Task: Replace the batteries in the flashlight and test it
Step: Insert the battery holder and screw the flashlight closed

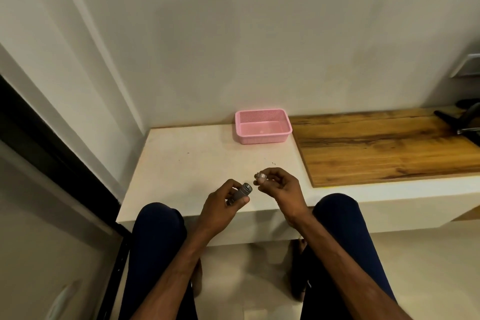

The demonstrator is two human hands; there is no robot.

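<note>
While the person sits with both knees drawn up to the near edge of the pale table [197, 153], the work goes on just above that edge. Nearest, the left hand [220, 209] is closed around the dark flashlight body [240, 191], tilted so that its open, ringed end points up and to the right. Just beside it, apart and not touching, the right hand [279, 186] pinches a small silvery piece [261, 177] between fingertips and thumb (most likely the flashlight's unscrewed cap or head, though it is too small to tell which). Judged from this, the flashlight is already opened, so the task is in its early or middle part; whether old batteries are out or fresh ones are in cannot be told, since the inside of the tube is hidden and no loose batteries show on the table. Closing the flashlight and testing it are left. Farther off, near the far edge against the wall, stands a pink basket [263, 138], apparently almost empty, and a wooden board [384, 148] covers the table's right part.
</note>
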